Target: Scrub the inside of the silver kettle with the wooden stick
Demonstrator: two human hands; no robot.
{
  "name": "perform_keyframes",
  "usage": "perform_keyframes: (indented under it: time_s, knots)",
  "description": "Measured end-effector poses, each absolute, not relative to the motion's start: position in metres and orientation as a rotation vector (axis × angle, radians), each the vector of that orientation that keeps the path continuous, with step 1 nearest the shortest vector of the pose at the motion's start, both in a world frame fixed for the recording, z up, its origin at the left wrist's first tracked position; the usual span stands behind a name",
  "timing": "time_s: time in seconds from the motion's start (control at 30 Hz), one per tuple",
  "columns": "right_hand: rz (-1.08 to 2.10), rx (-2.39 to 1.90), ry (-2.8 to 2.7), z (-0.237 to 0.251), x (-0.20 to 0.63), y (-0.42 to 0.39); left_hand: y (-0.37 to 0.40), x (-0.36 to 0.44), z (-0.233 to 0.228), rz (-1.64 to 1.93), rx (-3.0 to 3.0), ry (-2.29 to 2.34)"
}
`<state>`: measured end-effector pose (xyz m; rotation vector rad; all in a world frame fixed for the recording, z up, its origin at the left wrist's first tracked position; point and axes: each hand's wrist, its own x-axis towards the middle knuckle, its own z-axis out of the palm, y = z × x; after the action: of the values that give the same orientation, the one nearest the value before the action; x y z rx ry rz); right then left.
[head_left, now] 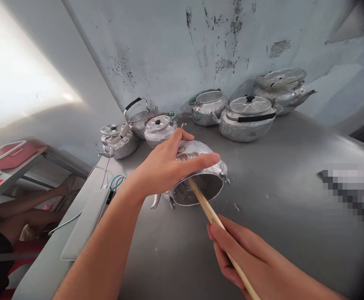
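A silver metal teapot (205,148) without a lid lies tilted on the table, its round mouth facing me. Across its upper side rests my left hand (172,162), thumb and fingers spread around the body to grip it. My right hand (232,250) is closed around a pale wooden stick (205,205). The far end of the stick reaches inside the pot's mouth, where its tip is hard to make out. The pot's spout (155,201) points down to the left.
Several silver teapots stand along the wall, among them a lidded one (246,121) with a black handle. On the left lie a closed laptop (83,225) and cables. Beyond that edge, a person's legs (28,208) and a pink basket (10,154) show. A pixelated object lies right.
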<state>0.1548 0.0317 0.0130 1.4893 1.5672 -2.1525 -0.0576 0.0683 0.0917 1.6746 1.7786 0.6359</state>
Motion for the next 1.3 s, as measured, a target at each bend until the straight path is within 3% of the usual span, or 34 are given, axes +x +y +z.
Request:
perform_keyframes:
  time_s: [0.9, 1.3]
  knots:
    - [-2.164, 1.326, 1.905, 0.004, 0.155, 0.031, 0.069, -0.057, 0.088, 0.72, 1.594, 1.833]
    - [-2.161, 1.514, 1.654, 0.014, 0.154, 0.029, 0.069, -0.057, 0.088, 0.716, 1.603, 1.855]
